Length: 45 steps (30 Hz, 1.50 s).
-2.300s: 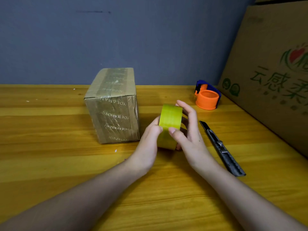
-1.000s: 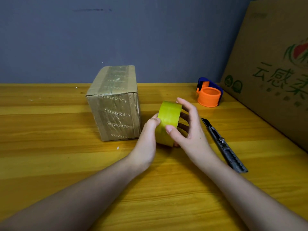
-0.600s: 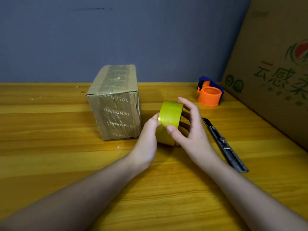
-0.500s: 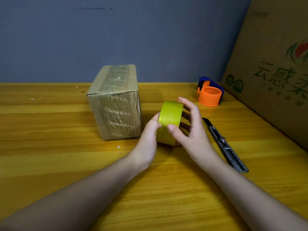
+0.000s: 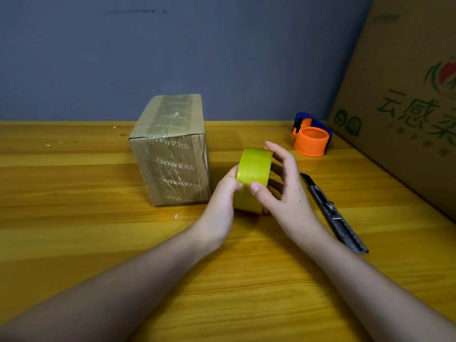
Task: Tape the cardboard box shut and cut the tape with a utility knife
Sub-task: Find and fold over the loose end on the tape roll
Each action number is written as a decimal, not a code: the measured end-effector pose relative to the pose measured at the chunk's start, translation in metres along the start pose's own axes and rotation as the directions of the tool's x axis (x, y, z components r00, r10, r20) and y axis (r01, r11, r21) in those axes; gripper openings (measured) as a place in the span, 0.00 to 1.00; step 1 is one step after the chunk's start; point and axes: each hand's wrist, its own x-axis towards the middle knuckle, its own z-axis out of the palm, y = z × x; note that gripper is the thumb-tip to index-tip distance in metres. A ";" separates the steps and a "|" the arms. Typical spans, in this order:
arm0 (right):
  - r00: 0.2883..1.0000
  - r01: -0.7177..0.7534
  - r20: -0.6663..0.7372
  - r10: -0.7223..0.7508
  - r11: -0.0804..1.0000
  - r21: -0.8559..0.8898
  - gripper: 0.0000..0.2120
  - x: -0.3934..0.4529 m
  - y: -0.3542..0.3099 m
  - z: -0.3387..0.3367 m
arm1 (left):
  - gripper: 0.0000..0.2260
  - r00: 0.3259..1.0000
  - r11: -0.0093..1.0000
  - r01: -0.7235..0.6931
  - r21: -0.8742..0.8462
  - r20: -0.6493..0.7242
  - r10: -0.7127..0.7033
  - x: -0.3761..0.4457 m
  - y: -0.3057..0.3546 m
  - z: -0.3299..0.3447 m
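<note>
A yellow-green tape roll (image 5: 254, 171) stands on edge above the wooden table, held between both hands. My left hand (image 5: 222, 206) grips its left side with the thumb on the rim. My right hand (image 5: 283, 188) wraps its right side, thumb pressed on the outer face. The small cardboard box (image 5: 172, 154), flaps closed and covered in old printed tape, stands just left of the roll. A grey utility knife (image 5: 333, 213) lies on the table to the right of my right hand, blade end pointing away from me.
An orange and blue tape dispenser (image 5: 311, 137) sits at the back right. A large printed carton (image 5: 404, 99) leans along the right side. A grey-blue wall closes off the back of the wooden table (image 5: 74, 218).
The roll has stayed between both hands, with only slight shifts of the fingers on it. Box, knife and dispenser have not moved.
</note>
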 end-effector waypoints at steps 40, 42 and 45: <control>1.000 0.021 -0.003 -0.021 1.000 0.004 0.34 0.001 0.002 -0.001 | 0.14 0.996 0.997 -0.069 0.033 0.058 0.067 0.003 -0.005 -0.006; 1.000 0.007 0.003 -0.007 1.000 0.028 0.33 0.002 0.002 -0.002 | 0.18 0.991 0.993 -0.096 0.063 0.100 0.089 0.005 -0.005 -0.007; 1.000 -0.007 0.003 0.007 0.998 0.059 0.33 0.002 0.002 -0.005 | 0.16 0.982 0.987 -0.110 0.117 0.169 0.089 0.006 -0.006 -0.010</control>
